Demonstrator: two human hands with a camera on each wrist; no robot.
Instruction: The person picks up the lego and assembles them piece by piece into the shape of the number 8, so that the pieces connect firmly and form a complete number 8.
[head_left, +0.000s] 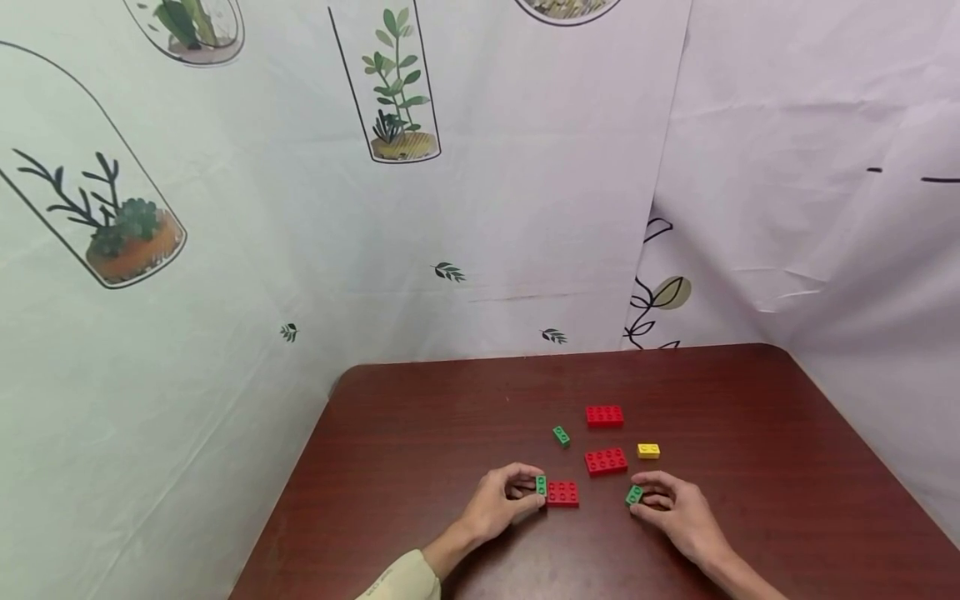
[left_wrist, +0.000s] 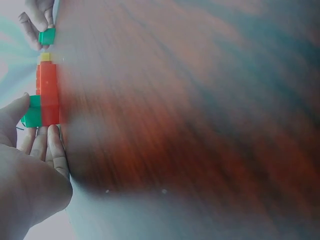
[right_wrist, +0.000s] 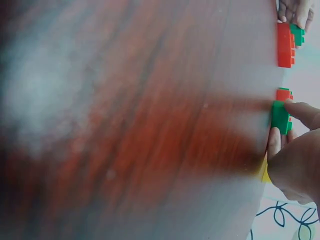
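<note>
My left hand (head_left: 498,502) pinches a small green brick (head_left: 541,486) between thumb and fingers. That brick sits on the left end of a red brick (head_left: 563,494), whose bare studs show to the right; in the left wrist view the green brick (left_wrist: 33,112) stands above the red one (left_wrist: 49,95). Over on the right, my right hand (head_left: 678,512) holds a second green brick (head_left: 634,496) by its ends, thumb on the near side. The right wrist view shows this green brick (right_wrist: 280,117) low by the tabletop, apart from the red brick (right_wrist: 285,46) at the left hand.
Just beyond the hands lie a red brick (head_left: 606,462) and a small yellow brick (head_left: 648,451). Farther back are another red brick (head_left: 604,417) and a slanted small green brick (head_left: 561,436). The dark wooden table (head_left: 420,408) meets a printed cloth backdrop (head_left: 510,250).
</note>
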